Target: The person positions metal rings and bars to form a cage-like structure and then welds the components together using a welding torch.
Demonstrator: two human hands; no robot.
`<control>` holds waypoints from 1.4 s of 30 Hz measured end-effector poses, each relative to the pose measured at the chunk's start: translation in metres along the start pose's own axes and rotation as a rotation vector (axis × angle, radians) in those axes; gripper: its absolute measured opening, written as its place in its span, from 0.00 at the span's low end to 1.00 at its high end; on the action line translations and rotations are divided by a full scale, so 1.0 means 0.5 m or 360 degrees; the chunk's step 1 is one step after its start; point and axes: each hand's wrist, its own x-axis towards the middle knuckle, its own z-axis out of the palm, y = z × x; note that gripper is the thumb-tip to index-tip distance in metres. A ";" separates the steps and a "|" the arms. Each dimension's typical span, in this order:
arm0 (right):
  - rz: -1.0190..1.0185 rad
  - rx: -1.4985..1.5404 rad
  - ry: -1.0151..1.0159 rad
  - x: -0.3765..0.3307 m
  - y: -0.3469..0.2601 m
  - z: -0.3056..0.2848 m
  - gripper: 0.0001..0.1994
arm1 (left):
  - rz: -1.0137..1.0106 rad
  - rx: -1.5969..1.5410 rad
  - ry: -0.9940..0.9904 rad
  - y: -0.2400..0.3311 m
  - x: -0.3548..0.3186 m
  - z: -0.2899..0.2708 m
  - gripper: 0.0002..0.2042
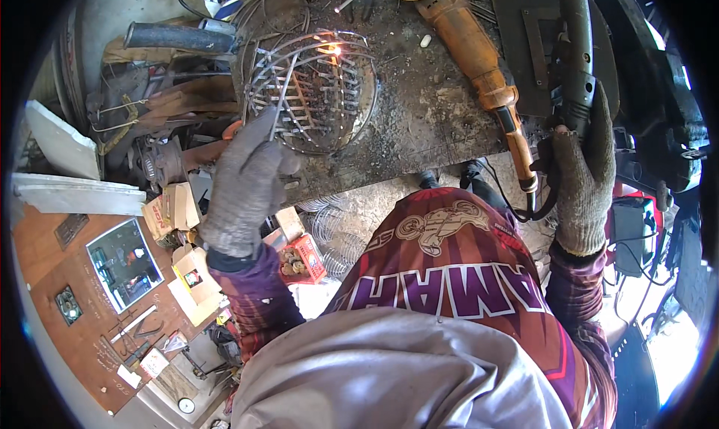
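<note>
Head view: looks like mid-weld on a round wire basket [314, 92] sitting on the dirty metal bench [434, 122]. The left hand [243, 185], in a grey knit glove, is closed around a thin welding rod [283, 92] that runs up toward the basket, and there's a bright spark [332, 49] at the basket's far rim. The right hand [584, 182], also gloved, is wrapped around the handle of a dark face shield [558, 47] held up at the right. My guess is a tack weld on one joint; the next joint would call for a steady rod tip and keeping the shield up.

Containers: the basket itself looks empty, just bars. An orange angle grinder [479, 62] lies beside it. Below the bench, a small red box [302, 257] holds something I can't make out, plus a few cardboard boxes [172, 208].
</note>
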 end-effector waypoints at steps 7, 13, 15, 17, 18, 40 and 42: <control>-0.0032 -0.0005 0.0051 -0.010 -0.010 -0.001 0.35 | 0.0074 -0.0277 -0.0285 0.017 -0.090 -0.060 0.24; -0.0043 -0.0048 0.0060 -0.005 -0.013 -0.002 0.34 | 0.0032 -0.0218 -0.0524 0.040 -0.069 0.061 0.26; -0.0064 -0.0053 0.0045 -0.005 -0.014 -0.005 0.34 | 0.0040 -0.0278 -0.0504 0.024 -0.055 0.089 0.27; -0.0032 0.0023 0.0021 -0.008 -0.017 -0.006 0.34 | 0.0057 -0.0593 -0.0526 0.009 -0.043 0.111 0.27; -0.0034 0.0014 0.0027 -0.010 -0.015 -0.007 0.34 | 0.0059 -0.0599 -0.0535 -0.007 -0.030 0.128 0.27; 0.0014 0.0046 -0.0115 0.023 -0.017 -0.037 0.35 | -0.0304 -0.2163 -0.0495 0.048 0.002 0.254 0.14; -0.0001 0.0008 -0.0119 0.028 -0.012 -0.040 0.35 | -0.0299 -0.2108 -0.0597 0.059 0.006 0.265 0.09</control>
